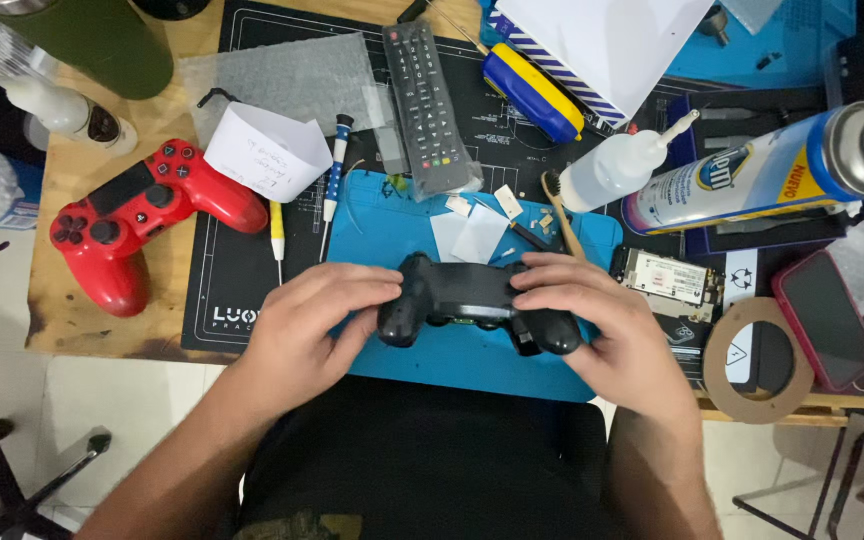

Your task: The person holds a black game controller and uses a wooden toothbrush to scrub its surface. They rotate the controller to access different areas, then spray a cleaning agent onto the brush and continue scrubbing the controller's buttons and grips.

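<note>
A black game controller (472, 300) is held over a blue work mat (392, 225) at the desk's near edge. My left hand (307, 320) grips its left handle, fingers curled around the top. My right hand (602, 325) grips the right handle, thumb on top. The controller appears back side up. Small white pieces (472, 230) lie on the mat just beyond it.
A red controller (137, 215) lies at the left on the wooden desk. Screwdrivers (335, 170), a remote (427, 100), a squeeze bottle (617, 160), a spray can (772, 170), a circuit board (667, 280), a tape ring (757, 360) and a phone (827, 320) surround the mat.
</note>
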